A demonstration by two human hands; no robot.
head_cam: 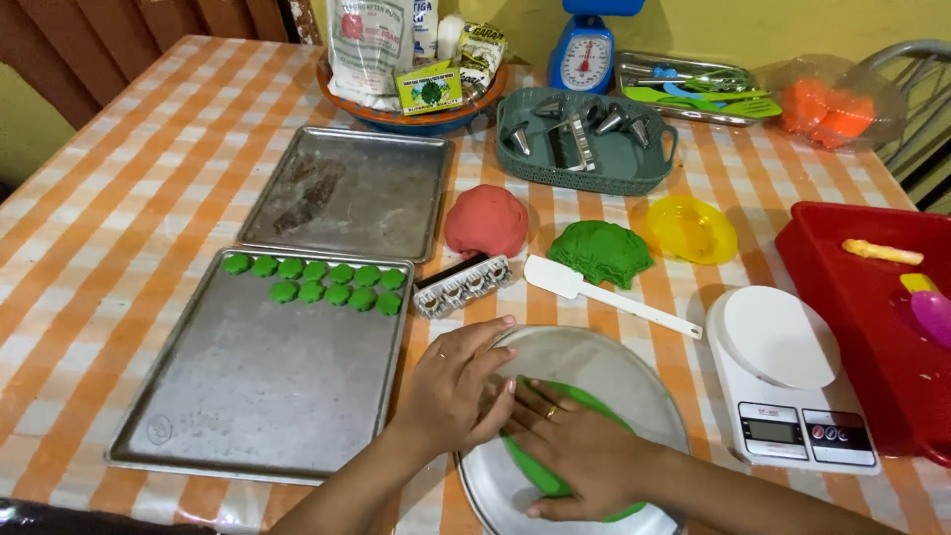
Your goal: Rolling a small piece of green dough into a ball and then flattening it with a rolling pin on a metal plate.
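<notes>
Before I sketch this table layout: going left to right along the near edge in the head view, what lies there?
Baking tray with green dough pieces → left hand → right hand on green dough in the round metal pan → white digital scale → red tray.

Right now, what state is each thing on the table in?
Left hand: flat, pressing.
Right hand: flat on green dough sheet.
Round tray: under the sheet.
Near baking tray: green pieces along its far end.
Far baking tray: no dough.
Red dough ball: whole.
Green dough lump: untouched.
White spatula: lying flat.
</notes>
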